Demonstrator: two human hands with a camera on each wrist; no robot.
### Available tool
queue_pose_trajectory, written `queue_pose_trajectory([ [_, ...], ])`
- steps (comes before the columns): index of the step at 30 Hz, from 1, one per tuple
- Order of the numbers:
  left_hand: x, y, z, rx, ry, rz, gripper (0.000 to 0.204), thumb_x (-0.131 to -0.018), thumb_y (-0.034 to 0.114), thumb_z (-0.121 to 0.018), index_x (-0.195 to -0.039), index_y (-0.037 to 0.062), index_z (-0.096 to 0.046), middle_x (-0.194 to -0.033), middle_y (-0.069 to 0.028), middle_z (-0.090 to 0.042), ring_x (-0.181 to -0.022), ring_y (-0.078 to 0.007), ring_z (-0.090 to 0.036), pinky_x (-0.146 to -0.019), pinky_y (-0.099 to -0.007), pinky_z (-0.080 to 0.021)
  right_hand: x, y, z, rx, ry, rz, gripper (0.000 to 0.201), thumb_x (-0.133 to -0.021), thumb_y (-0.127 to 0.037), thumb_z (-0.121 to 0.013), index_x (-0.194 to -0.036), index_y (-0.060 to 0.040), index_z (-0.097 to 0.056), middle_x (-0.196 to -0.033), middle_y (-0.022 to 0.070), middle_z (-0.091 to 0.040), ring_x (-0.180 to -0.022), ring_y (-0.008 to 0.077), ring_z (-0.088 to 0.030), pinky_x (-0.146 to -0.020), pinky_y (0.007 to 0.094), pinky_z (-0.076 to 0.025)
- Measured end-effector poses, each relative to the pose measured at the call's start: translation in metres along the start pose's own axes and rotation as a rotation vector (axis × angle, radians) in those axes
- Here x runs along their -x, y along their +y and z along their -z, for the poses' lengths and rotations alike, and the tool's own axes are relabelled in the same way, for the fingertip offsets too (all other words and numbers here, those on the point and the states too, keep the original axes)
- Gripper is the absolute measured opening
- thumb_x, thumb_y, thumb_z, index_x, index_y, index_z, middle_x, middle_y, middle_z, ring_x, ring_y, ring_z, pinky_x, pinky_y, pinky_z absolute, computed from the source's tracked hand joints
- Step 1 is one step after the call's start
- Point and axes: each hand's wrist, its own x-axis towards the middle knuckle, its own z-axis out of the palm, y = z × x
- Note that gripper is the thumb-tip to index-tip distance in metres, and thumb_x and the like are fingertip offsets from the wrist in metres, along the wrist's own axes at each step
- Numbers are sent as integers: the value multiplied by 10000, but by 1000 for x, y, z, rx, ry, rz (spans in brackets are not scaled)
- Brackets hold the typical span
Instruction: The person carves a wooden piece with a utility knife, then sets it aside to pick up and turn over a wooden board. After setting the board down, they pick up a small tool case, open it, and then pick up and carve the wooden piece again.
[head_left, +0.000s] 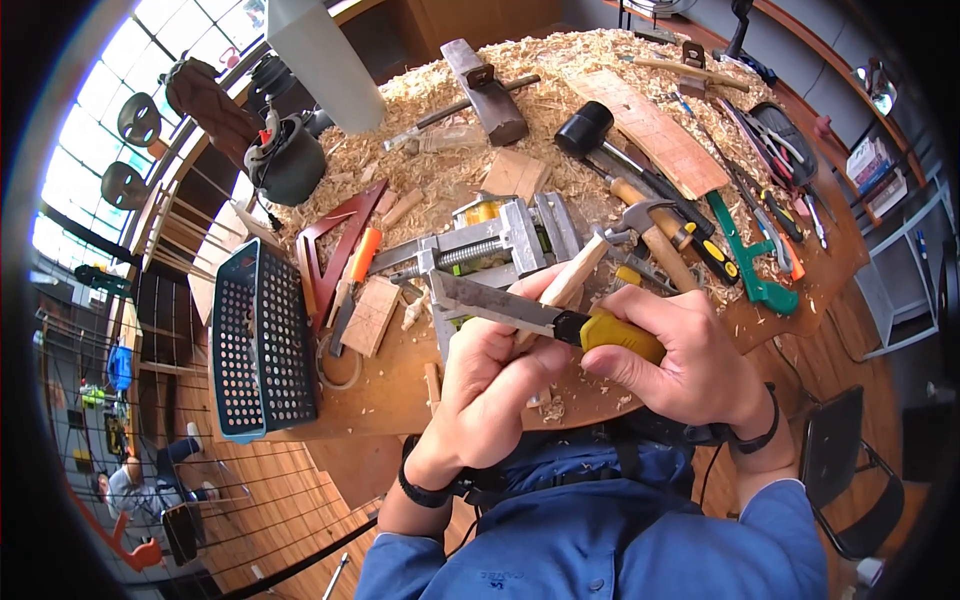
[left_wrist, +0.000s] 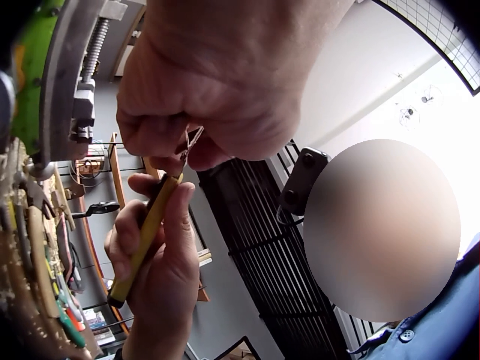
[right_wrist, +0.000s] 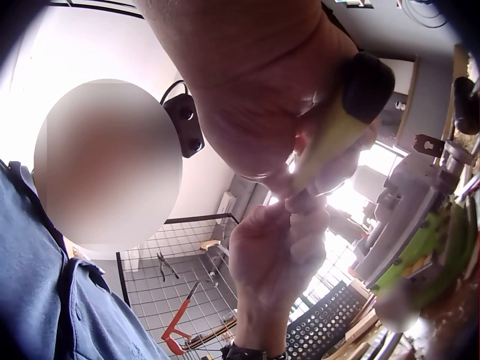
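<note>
Wooden stick (head_left: pixel 572 272) held over the near edge of the workbench (head_left: pixel 800 300), with a yellow-handled knife (head_left: pixel 545 318) laid across it.

The left hand (head_left: pixel 490 385) has its fingers curled round the lower end of the stick, which rises tilted up and to the right above the fist, just in front of the metal bench vise (head_left: pixel 490 245). The right hand (head_left: pixel 690 355) grips the knife's yellow handle, fingers wrapped round it and thumb along the top; the blade points left and crosses the stick above the left hand's knuckles. Wood shavings (head_left: pixel 520 90) cover the far part of the bench. A claw hammer (head_left: pixel 655 230), a black rubber mallet (head_left: pixel 590 130) and a green clamp (head_left: pixel 750 265) lie to the right, and a dark perforated basket (head_left: pixel 262 340) stands at the left.
</note>
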Motion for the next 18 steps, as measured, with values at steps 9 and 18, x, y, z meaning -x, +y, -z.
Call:
queue_pose_trajectory([
  [9,-1,-10,-7,-177,67,-94,475,-1030,44,-606,-1475,-66,-481,-1477,-181,-555,-1305,-200,-549,-1088,-342,-431,4,-3,-2,-69,30,-19,329,-931,-287,-775,-1076,-18,-654,-798,174,-714,-746,380,-734,-605,424,-562],
  [18,-7,-17,-8,-249,100,-148,467,-1032,50,-614,-1469,-62,-494,-1354,-154,-636,-1184,-156,-603,-1016,-302,-473,3,1,-3,-56,24,-47,334,-952,-320,-751,-1041,-18,-640,-747,184,-693,-692,388,-717,-562,442,-529],
])
